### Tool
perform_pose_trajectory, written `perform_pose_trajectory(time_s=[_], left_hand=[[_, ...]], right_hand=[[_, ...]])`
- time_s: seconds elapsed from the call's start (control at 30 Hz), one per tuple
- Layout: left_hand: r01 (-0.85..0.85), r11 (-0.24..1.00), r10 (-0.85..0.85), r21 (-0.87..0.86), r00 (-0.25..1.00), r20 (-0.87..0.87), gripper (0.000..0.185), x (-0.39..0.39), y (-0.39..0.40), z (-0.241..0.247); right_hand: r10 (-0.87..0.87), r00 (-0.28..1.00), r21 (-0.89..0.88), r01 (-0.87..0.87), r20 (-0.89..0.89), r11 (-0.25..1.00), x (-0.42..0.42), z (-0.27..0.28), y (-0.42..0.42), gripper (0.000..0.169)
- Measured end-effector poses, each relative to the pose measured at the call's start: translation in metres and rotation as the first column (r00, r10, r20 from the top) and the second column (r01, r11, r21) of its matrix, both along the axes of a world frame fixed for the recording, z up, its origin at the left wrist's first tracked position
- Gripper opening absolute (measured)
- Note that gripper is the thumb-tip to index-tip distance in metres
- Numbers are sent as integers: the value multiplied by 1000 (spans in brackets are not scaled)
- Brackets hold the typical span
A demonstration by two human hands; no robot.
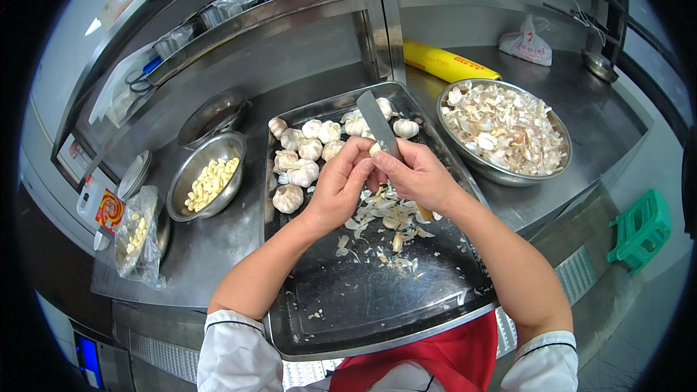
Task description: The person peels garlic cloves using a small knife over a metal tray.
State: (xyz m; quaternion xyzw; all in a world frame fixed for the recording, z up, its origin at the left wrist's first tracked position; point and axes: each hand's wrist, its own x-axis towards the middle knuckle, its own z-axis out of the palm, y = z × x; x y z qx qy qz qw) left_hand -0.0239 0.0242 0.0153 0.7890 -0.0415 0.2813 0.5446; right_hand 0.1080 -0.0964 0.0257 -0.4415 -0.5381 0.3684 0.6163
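Observation:
Between the fingertips of my left hand (343, 179) is a pale garlic clove (374, 149). My right hand (422, 174) grips a knife (377, 120) with a broad grey blade that points up and away. The right thumb presses close to the clove, and the two hands meet over a dark metal tray (348, 305). Whole garlic bulbs (303, 173) fill the tray's far left part, some hidden behind the blade and fingers. Loose garlic skins (389, 218) lie in a heap beneath my hands.
A steel bowl (177, 196) of peeled cloves stands left of the tray, near a plastic bag (155, 267) with more cloves. At right, a large steel bowl (506, 174) is heaped with skins. Behind it lies a yellow roll (446, 60). A green stool (642, 231) stands on the floor.

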Motion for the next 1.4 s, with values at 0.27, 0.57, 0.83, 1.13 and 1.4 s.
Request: perform_pose_trajectory(time_s=[0.27,0.57,0.83,1.13,1.4], left_hand=[[-77,996,75,37,996,48,12,0,-5,2],[-80,996,79,24,996,33,14,1,-5,-1],[143,908,-156,-393,988,1,20,0,-1,5],[-3,993,-2,-118,999,-48,16,-1,-1,3],[-89,993,85,-73,995,-55,15,-1,-2,3]], right_hand=[[-93,989,36,89,117,995,0,1,0,29],[-147,970,103,129,192,986,0,-7,3,27],[-201,972,155,182,119,971,9,6,-3,18],[-394,837,181,350,380,919,11,5,-4,26],[-388,862,183,345,326,921,13,-3,2,27]])
